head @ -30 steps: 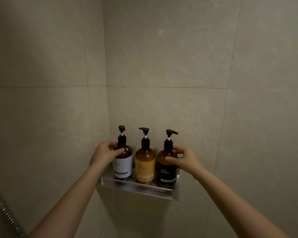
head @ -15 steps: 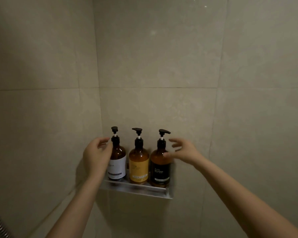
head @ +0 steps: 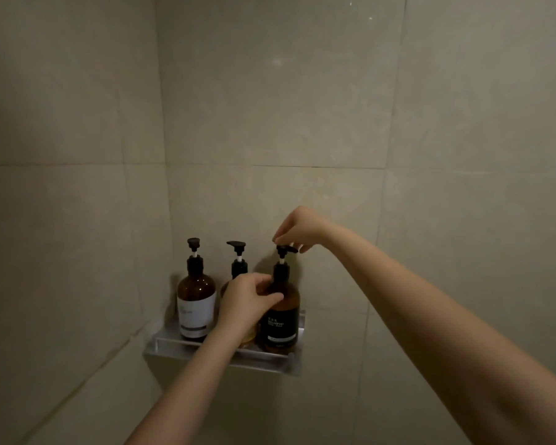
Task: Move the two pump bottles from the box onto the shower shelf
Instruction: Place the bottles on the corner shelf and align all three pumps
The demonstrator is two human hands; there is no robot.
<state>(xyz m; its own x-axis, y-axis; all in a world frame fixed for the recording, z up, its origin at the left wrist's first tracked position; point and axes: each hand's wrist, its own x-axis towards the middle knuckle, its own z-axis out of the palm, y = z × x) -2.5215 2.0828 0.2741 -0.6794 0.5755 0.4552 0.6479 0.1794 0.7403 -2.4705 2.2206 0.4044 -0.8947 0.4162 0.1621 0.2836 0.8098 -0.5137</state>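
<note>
Dim tiled shower corner; metal shower shelf (head: pixel 170 348) fixed to the wall, three amber pump bottles upright on it in a row, close together.

Left: white-label bottle (head: pixel 196 303), black pump up, nothing touching it; stands at the shelf's left end.

Middle: yellow-label bottle (head: pixel 238 268), mostly hidden behind the left hand (head: pixel 246 300); only its pump, neck and a sliver of label show.

Left hand reaches across the middle bottle; fingers curled round the shoulder of the black-label bottle (head: pixel 281 319), thumb in front on the glass, gripping it.

Right: black-label bottle at the shelf's right end, base behind the front rail; label reads SHAMPOO.

Right hand (head: pixel 299 228) above it, wrist bent down; fingertips (head: pixel 278 238) pinched on the pump head (head: pixel 286 249) of the black-label bottle; nozzle points right.

Both forearms bare.
</note>
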